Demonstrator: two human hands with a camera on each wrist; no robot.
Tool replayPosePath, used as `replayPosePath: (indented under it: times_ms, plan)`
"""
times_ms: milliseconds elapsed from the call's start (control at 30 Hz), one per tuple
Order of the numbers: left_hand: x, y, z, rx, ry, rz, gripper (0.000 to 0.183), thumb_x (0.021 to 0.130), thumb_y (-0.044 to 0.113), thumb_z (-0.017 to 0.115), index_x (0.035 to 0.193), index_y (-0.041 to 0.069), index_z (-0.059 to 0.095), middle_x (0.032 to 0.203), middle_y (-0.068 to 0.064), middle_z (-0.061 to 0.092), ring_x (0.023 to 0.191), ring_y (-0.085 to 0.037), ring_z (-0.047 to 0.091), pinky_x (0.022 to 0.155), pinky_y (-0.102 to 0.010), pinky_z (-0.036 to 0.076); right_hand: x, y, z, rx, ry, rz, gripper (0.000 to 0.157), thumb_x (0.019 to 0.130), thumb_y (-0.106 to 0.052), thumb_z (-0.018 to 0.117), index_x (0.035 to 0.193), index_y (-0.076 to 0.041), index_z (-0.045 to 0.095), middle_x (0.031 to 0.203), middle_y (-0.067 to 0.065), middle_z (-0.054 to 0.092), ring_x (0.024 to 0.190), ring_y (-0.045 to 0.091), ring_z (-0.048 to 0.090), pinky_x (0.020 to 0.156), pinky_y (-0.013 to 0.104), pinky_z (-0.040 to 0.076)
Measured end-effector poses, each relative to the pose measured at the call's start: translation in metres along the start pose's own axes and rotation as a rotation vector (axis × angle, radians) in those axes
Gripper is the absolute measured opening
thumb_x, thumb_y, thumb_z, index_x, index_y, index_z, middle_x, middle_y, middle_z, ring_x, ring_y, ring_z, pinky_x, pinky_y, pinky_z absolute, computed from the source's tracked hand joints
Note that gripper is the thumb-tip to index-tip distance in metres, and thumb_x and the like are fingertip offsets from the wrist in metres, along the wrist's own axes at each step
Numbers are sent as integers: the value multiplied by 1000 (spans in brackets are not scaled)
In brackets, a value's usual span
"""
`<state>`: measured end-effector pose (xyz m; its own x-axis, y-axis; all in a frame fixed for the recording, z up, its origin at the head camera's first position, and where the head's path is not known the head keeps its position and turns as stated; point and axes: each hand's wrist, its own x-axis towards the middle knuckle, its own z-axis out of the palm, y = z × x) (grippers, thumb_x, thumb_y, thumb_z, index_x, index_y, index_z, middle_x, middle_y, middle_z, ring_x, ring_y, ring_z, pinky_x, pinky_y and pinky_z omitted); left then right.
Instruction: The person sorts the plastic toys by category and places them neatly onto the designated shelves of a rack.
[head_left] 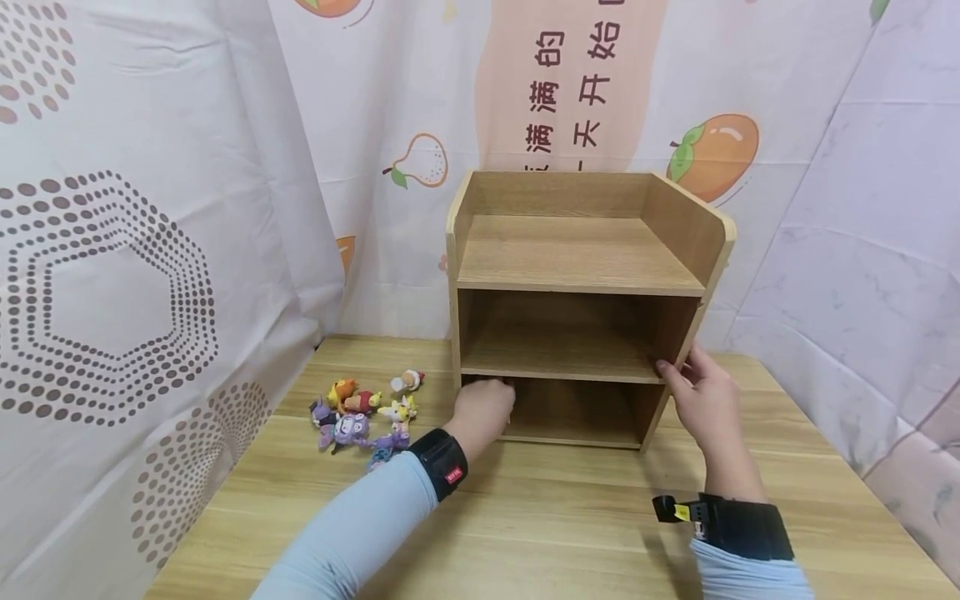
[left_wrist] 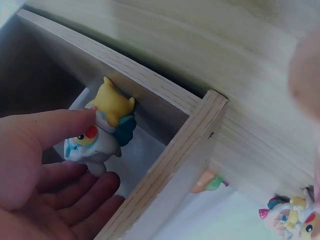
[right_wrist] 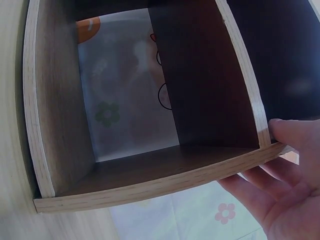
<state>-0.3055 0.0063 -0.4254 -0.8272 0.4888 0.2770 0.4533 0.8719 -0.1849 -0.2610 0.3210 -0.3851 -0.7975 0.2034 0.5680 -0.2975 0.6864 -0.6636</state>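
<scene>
My left hand (head_left: 483, 410) reaches into the left end of the bottom compartment of a wooden shelf unit (head_left: 581, 287). In the left wrist view its thumb and fingers hold a small toy figurine (left_wrist: 107, 115), yellow at one end, with a white and teal covering and a red cheek. The figurine's yellow end is right at the bottom board, near the side panel. At the unit's right side, my right hand (head_left: 705, 396) grips the side panel, thumb inside at the middle board and fingers outside, as the right wrist view (right_wrist: 290, 175) also shows.
Several small figurines (head_left: 351, 429) lie in a group on the wooden table (head_left: 540, 533), left of the shelf unit. A printed curtain (head_left: 390, 250) hangs behind it, and another patterned cloth (head_left: 112, 292) borders the table's left side.
</scene>
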Motion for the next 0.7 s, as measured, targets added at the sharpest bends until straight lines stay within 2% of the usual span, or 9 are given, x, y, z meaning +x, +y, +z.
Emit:
replayPosePath:
  times_ms: [133,267,467,700]
  plan:
    - [0,2,0,67,27,-3,12,87,22,80,79,17,75,74,2,68,60,-13,63,42,-33,50,-1,0,0,4,-5,0,43,101,-18,64,142,-5,58,131,24,63,113,49,63,87,56,52]
    - [0,3,0,116,57,-7,23,92,10,71,70,17,72,66,4,63,54,-10,57,39,-32,46,-1,-2,0,10,-13,6,46,102,-19,63,145,-5,55,133,24,62,113,50,62,89,58,51]
    - [-1,3,1,144,65,5,28,92,10,71,66,18,67,60,6,56,51,-8,51,39,-30,44,-2,-2,-1,19,-21,11,47,102,-19,63,146,-6,55,134,25,62,115,51,61,89,59,51]
    - [-3,4,0,152,85,4,25,92,10,70,68,19,69,61,5,58,54,-11,57,40,-30,45,-2,0,-1,20,-23,5,46,102,-20,64,145,-6,55,133,24,62,114,50,62,88,58,51]
